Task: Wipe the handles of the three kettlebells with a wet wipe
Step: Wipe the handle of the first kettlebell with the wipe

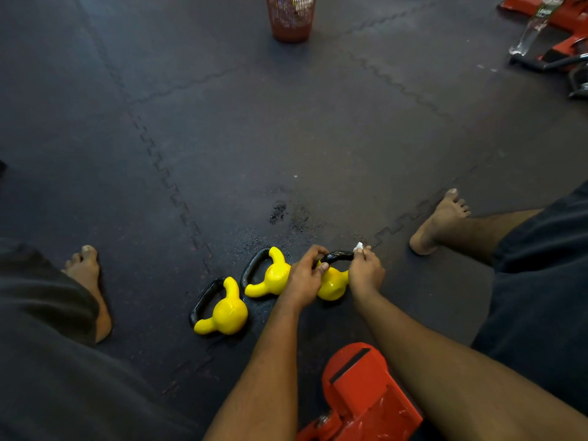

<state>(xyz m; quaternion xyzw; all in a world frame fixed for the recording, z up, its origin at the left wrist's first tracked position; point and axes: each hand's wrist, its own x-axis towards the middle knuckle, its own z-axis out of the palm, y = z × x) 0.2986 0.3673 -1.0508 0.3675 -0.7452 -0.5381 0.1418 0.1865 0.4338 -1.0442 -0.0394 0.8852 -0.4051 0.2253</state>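
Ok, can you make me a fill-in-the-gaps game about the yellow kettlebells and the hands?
Counting the left kettlebell, the middle kettlebell and the right kettlebell, there are ___ in all.
The right hand pinches a wet wipe that is ___ in colour.
The left hand grips the black handle of the ___ kettlebell.
Missing words: three; white; right.

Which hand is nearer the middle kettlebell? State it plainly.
Left. The left hand grips the handle of the right kettlebell, directly beside the middle kettlebell; the right hand, pinching the wipe, is beyond the right kettlebell, farther off.
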